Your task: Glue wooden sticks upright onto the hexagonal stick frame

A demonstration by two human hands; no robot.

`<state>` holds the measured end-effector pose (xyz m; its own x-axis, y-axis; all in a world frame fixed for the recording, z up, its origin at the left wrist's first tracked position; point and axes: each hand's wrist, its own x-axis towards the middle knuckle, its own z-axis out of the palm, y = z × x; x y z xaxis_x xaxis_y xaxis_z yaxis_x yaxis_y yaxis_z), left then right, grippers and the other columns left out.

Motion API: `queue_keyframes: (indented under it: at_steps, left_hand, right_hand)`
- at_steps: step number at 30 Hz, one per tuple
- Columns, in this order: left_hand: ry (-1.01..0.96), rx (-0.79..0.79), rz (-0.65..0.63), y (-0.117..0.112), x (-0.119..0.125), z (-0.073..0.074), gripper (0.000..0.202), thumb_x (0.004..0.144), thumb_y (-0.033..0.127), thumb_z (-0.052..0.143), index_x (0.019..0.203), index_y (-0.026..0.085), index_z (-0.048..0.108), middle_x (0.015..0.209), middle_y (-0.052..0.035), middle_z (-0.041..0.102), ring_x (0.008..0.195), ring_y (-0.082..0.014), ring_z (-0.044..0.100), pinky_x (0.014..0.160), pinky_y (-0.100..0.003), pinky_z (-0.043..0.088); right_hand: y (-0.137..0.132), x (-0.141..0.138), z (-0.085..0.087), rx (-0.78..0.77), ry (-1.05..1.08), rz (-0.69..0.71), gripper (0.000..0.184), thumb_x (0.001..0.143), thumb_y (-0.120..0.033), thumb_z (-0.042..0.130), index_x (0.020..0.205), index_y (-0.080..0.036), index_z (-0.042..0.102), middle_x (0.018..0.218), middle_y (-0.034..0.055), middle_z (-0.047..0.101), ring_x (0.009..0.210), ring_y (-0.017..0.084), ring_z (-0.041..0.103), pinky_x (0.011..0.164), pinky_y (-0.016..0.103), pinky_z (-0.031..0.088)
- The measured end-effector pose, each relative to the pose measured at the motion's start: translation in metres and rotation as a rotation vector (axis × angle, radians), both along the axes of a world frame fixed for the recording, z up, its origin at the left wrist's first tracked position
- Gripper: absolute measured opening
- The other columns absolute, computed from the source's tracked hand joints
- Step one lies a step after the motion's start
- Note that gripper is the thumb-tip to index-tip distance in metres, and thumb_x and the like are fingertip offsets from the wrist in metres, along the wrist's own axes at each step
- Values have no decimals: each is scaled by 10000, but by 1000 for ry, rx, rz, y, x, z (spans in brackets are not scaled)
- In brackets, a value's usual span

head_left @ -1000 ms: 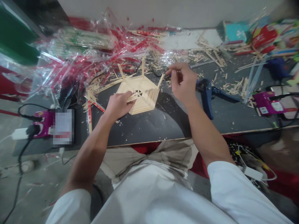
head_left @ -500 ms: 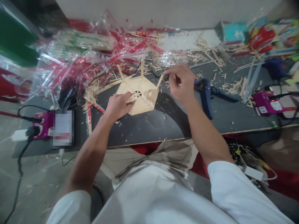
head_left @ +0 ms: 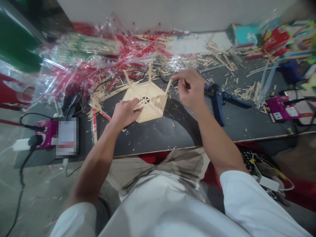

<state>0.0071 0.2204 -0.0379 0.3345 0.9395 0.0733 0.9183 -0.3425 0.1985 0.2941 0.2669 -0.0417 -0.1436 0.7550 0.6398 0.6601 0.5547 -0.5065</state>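
Note:
A hexagonal panel of glued wooden sticks point(head_left: 151, 98) lies on the dark tabletop point(head_left: 172, 131), with three sticks standing up from its far corners. My left hand point(head_left: 125, 112) rests on the panel's near-left side, fingers curled and pinching loose sticks that point toward its centre. My right hand point(head_left: 191, 89) hovers at the panel's right corner, thumb and forefinger pinched beside the upright stick point(head_left: 169, 86) there. What the pinch holds is too small to make out.
Blue cutters point(head_left: 218, 98) lie just right of my right hand. Clear and red plastic wrappers point(head_left: 86, 62) and scattered stick offcuts point(head_left: 222, 59) cover the back. Purple devices with cables sit at the left point(head_left: 45, 133) and right point(head_left: 281, 110). The table's near edge runs above my lap.
My right hand has shifted slightly left, closer to the upright stick at the panel's right corner. My left hand has stayed on the panel.

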Motion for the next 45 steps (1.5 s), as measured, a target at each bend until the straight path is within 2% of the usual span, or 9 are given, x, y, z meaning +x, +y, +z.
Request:
queue_keyframes:
  at_steps: [5, 11, 18, 24, 30, 39, 45]
  left_hand:
    - [9, 6, -7, 0, 0, 0, 261, 993, 407, 525, 1007, 197, 680, 800, -73, 717, 774, -227, 663, 683, -321, 373]
    - [25, 25, -8, 0, -1, 0, 266, 989, 413, 534, 1005, 195, 686, 772, -65, 709, 764, -218, 664, 664, -311, 362]
    - [32, -7, 7, 0, 1, 2, 286, 996, 399, 540, 1061, 176, 708, 847, -89, 742, 808, -241, 691, 683, -316, 373]
    - [23, -17, 6, 0, 1, 3, 284, 999, 389, 548, 1057, 165, 712, 853, -98, 741, 810, -244, 691, 690, -321, 382]
    - [33, -12, 6, 0, 1, 2, 279, 1002, 388, 543, 1038, 166, 708, 824, -88, 734, 785, -235, 683, 683, -319, 372]
    - [51, 18, -3, 1, 0, -1, 296, 1003, 404, 529, 1030, 169, 706, 831, -86, 743, 778, -232, 689, 669, -321, 368]
    - [40, 13, 1, 1, 0, 0, 289, 996, 406, 532, 1035, 176, 702, 820, -82, 736, 775, -228, 682, 667, -315, 369]
  right_hand:
    - [3, 1, -4, -15, 24, 21, 336, 1001, -592, 473, 1051, -386, 734, 1054, 97, 724, 855, 265, 680, 651, 474, 606]
    - [4, 2, -6, -12, 31, 26, 333, 1026, -549, 447, 1116, -373, 715, 1095, 102, 719, 910, 280, 698, 699, 482, 618]
    - [2, 3, -3, -46, -121, -27, 340, 1057, -430, 396, 1163, -330, 703, 1109, 127, 703, 959, 281, 690, 716, 456, 603]
    - [-1, 2, 0, -79, -216, -82, 337, 1056, -347, 392, 1209, -335, 692, 1158, 120, 693, 918, 269, 699, 704, 446, 599]
    - [-4, 0, 6, -130, -254, -98, 359, 1043, -302, 386, 1224, -330, 694, 1150, 127, 707, 1026, 304, 702, 821, 504, 603]
    - [-6, -3, 10, -186, -187, -84, 390, 1062, -369, 335, 1162, -293, 704, 1095, 133, 728, 942, 266, 735, 801, 458, 626]
    - [-4, 2, 3, -156, -136, -136, 404, 1049, -492, 394, 1359, -337, 604, 1111, 123, 713, 944, 285, 728, 790, 479, 626]
